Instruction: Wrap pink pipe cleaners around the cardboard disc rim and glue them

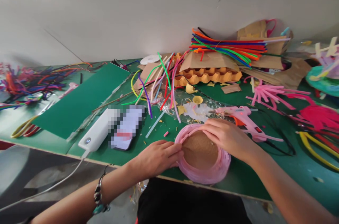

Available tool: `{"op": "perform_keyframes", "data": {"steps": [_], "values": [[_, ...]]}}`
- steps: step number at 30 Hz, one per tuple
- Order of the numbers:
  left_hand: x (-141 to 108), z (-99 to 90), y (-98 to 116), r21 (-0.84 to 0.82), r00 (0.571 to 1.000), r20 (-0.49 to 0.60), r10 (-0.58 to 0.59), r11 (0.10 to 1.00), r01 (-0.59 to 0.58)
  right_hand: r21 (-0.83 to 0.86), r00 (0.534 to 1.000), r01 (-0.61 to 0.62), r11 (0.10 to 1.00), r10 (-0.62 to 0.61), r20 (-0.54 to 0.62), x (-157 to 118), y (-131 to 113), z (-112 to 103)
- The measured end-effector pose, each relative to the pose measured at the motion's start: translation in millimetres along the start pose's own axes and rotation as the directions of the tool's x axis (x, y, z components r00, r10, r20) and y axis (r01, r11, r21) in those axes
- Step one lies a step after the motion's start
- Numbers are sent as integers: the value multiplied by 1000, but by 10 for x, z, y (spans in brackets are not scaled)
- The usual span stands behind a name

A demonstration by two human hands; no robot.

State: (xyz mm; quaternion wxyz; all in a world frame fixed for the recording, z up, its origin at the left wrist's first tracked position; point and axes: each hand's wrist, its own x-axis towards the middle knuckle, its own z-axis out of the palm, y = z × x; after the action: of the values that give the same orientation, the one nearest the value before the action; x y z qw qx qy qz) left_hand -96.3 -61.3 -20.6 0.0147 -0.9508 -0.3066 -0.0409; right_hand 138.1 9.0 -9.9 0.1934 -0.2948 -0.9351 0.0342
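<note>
A round pink basket (pixel 205 174), built up of coiled pink strands with a brown cardboard base inside, sits at the table's front edge. My left hand (pixel 161 157) grips its left rim, fingertips pressed together over the edge. At the far rim, my right hand (pixel 224 135) has its fingers bent over the pink strands, and its thumb is hidden. A pink hot glue gun (pixel 246 120) lies just beyond my right hand, with a small red light on its body. Left of the basket rest a pale glue stick (pixel 155 124) and a short pink piece (pixel 166 134).
A phone (pixel 127 128) and a white power bank (pixel 97 130) with a cable lie at left, beside a green board (pixel 84 100). Behind are an orange egg tray (pixel 206 76) and bundled pipe cleaners (pixel 227 46). Pink pipe cleaners (pixel 270 93) lie at right.
</note>
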Motion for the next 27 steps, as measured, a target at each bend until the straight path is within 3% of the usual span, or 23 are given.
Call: {"op": "perform_keyframes", "data": {"steps": [15,27], "values": [[56,-56,-55,-61,996,90,10,998,-5,-6,1000,-2,1000,2,3,-2,11,9],[81,-43,-115,-96,995,62,76,993,-70,-12,1000,-18,1000,18,22,0,4,8]]}}
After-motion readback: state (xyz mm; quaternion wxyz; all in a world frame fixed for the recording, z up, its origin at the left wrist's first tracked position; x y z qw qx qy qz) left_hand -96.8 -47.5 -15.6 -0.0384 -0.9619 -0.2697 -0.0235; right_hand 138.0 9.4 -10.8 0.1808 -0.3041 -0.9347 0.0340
